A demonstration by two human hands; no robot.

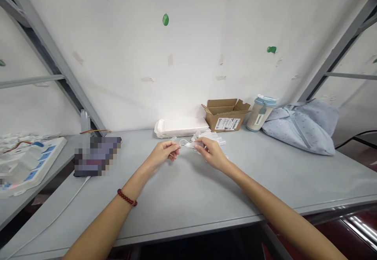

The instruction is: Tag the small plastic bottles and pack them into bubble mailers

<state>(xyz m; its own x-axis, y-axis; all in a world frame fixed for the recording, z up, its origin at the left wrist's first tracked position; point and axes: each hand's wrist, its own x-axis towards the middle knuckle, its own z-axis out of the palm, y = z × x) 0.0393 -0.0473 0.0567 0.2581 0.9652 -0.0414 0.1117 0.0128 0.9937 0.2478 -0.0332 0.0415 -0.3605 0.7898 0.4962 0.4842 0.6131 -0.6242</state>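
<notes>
My right hand [211, 152] grips a small white tube [191, 145] with a narrow tip that points left. Facing it, my left hand [165, 152] is pinched at the tip's end, its fingertips on something too small to make out. A thin, pale loop [183, 141] curves between the two hands. Just behind my right hand lie several white and translucent tubes [219, 139], partly hidden by the fingers. Both hands are a little above the grey table [188, 197].
Behind the hands is a stack of flat white pieces [182, 126]. Right of it stand an open cardboard box [226, 116], a lidded cup [260, 112] and a light blue cloth bag [303, 128]. At left, a phone [98, 156] with a cable lies near a power strip [38, 165].
</notes>
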